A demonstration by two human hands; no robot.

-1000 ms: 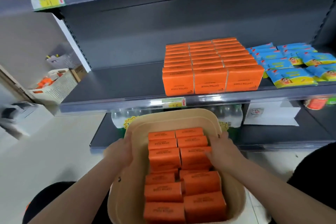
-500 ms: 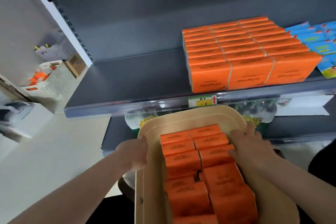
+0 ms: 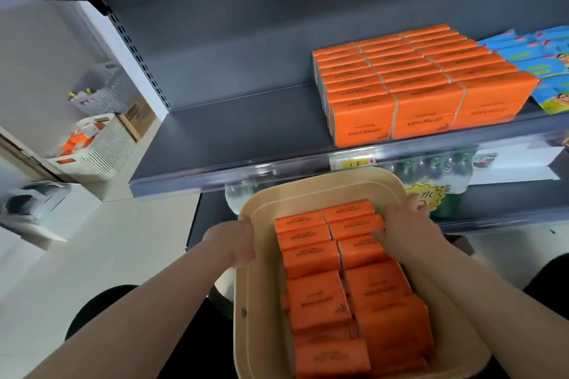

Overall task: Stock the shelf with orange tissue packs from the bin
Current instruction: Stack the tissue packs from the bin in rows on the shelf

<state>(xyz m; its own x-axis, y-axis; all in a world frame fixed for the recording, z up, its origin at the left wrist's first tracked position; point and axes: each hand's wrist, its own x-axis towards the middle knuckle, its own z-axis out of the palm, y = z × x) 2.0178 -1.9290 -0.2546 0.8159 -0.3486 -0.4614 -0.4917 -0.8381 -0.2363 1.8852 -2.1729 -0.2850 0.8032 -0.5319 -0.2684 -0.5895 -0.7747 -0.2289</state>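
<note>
A beige bin (image 3: 264, 301) full of orange tissue packs (image 3: 311, 255) sits low in front of me. My left hand (image 3: 234, 243) grips its left rim, fingers curled over the edge. My right hand (image 3: 406, 228) lies across the right rim near the far corner, its thumb inside against the packs and its fingers over the edge. On the dark shelf (image 3: 234, 132), a block of orange tissue packs (image 3: 412, 92) stands at the right, in three columns running to the back. The shelf's left half is bare.
Blue and yellow packs (image 3: 551, 71) lie right of the orange block. A price tag (image 3: 351, 163) sits on the shelf's front rail. Bottled drinks (image 3: 437, 172) fill the lower shelf behind the bin. A white slatted basket (image 3: 101, 148) stands on the floor at the left.
The view has swung left and closer to the shelf, so the orange block now sits further right. The bin stays between both hands, which keep their places on it.
</note>
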